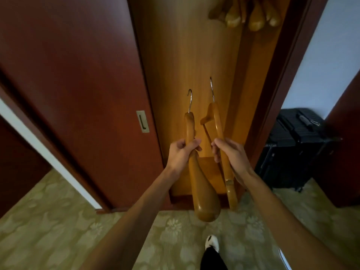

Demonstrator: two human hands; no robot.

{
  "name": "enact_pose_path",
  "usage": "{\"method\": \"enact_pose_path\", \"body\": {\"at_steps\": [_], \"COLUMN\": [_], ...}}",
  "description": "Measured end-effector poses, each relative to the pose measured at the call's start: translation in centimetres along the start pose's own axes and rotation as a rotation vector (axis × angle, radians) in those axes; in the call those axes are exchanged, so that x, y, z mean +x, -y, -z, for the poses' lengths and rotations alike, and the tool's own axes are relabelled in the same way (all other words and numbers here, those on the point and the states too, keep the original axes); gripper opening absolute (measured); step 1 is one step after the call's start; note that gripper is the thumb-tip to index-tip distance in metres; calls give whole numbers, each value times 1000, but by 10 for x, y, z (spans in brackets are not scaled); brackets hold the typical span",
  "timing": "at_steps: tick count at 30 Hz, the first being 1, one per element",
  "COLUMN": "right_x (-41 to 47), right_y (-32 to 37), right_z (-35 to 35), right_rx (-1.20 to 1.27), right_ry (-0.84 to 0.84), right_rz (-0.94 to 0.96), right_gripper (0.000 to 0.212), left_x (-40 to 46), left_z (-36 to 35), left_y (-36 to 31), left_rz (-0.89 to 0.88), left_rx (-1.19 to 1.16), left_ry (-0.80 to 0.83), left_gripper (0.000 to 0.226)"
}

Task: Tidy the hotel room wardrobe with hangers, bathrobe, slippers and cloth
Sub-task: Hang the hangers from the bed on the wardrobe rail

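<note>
I stand before the open wardrobe (187,61) with a wooden hanger in each hand. My left hand (181,152) grips a broad-shouldered hanger (200,188) around its middle, its metal hook pointing up. My right hand (231,154) grips a slimmer hanger with a trouser bar (218,123), hook up too. Both hangers are held edge-on, side by side and a little apart, in front of the wardrobe's light wooden interior. Several more wooden hangers (251,14) hang at the top of the wardrobe. No bathrobe, slippers or cloth show.
The dark red sliding door (78,84) with a recessed metal handle (142,121) covers the wardrobe's left half. A black suitcase (294,145) stands on the right by the wall. Patterned carpet (58,221) lies underfoot, with my foot (212,243) near the bottom.
</note>
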State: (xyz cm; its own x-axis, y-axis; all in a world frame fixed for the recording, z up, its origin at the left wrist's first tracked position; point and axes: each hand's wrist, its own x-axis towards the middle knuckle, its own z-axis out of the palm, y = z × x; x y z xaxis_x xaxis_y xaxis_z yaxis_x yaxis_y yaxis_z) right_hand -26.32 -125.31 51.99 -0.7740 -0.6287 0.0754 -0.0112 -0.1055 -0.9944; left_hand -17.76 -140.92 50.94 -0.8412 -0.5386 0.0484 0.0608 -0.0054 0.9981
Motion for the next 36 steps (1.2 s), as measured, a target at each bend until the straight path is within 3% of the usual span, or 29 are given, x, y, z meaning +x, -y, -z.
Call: {"method": "enact_pose_path", "body": {"at_steps": [15, 26, 36], "right_x": [345, 489, 553], "right_y": [94, 177, 223], "right_z": [19, 14, 23], "right_rx": [10, 6, 4], "right_ry": [-26, -140, -220], "right_rz": [172, 332, 423], "right_gripper": [21, 27, 32], "left_x": [355, 490, 557], "left_z": [-3, -2, -19], "left_y": [-106, -200, -260], "left_rz": [-258, -349, -472], "left_rx": [48, 14, -2], "left_ry": [-27, -32, 86], "left_gripper": [35, 31, 33]}}
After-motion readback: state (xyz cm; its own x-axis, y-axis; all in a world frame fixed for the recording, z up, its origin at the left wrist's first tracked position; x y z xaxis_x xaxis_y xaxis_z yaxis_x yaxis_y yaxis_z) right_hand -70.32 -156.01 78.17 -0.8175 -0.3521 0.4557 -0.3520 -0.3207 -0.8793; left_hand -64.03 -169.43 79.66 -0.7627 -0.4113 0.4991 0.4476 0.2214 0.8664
